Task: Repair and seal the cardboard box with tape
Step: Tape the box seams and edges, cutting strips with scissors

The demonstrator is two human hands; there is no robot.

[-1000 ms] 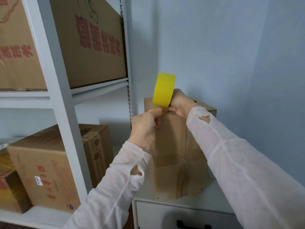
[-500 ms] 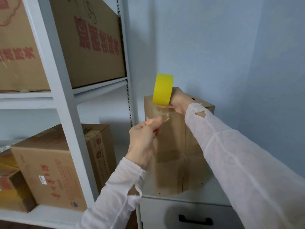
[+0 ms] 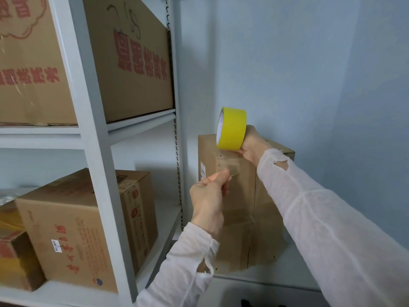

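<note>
Cardboard box (image 3: 241, 191) is standing upright on the white counter (image 3: 294, 278), in the corner just beside the shelf rack (image 3: 93, 151), with a vertical seam running down its near face. At its top front edge the right hand (image 3: 252, 145) is gripping the yellow tape roll (image 3: 233, 129), its grip clenched around the roll. Just below, the left hand (image 3: 209, 200) is pinching the free end of the clear tape strip (image 3: 230, 167), which is stretching between roll and fingers in front of the upper face.

Doing this step well is likely meaning holding the strip taut and straight, lining it up over the damage, then pressing it flat from the top down so no wrinkles are forming.

The box is looking closed, so its contents are not showing. The upper carton (image 3: 132, 63) and lower carton (image 3: 73, 229) on the rack are likewise closed.
</note>
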